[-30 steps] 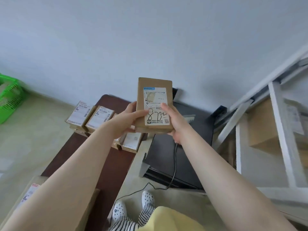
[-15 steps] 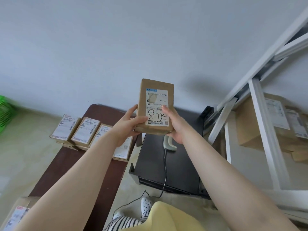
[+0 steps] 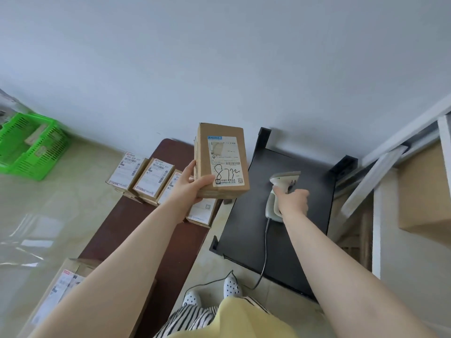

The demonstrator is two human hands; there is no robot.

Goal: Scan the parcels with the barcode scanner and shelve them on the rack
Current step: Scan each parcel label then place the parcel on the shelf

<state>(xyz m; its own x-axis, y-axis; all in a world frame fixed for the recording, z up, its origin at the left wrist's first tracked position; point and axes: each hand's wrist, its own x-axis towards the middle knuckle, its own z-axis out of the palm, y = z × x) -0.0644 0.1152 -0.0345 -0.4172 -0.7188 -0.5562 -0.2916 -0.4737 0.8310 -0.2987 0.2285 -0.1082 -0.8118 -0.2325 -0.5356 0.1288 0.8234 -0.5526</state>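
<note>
My left hand (image 3: pixel 189 185) holds a brown cardboard parcel (image 3: pixel 220 162) up by its lower left corner, its white label with handwritten digits facing me. My right hand (image 3: pixel 292 200) grips the handle of a pale grey corded barcode scanner (image 3: pixel 283 181) that lies on a black stand (image 3: pixel 244 240) to the right of the parcel. Several more labelled parcels (image 3: pixel 153 179) lie in a row on the dark brown table (image 3: pixel 136 230) below and left of the held one. The white rack (image 3: pixel 380 198) stands at the right edge, with a brown box (image 3: pixel 424 189) on it.
A green plastic basket (image 3: pixel 31 147) sits on the floor at far left. Another labelled box (image 3: pixel 61 291) rests at the table's near left corner. The scanner cable (image 3: pixel 263 267) trails down off the black stand toward my feet. A plain wall rises behind everything.
My right hand has let go of the parcel and dropped to the scanner handle on the black stand. The left hand alone now holds the parcel. The view has tilted down and left.
</note>
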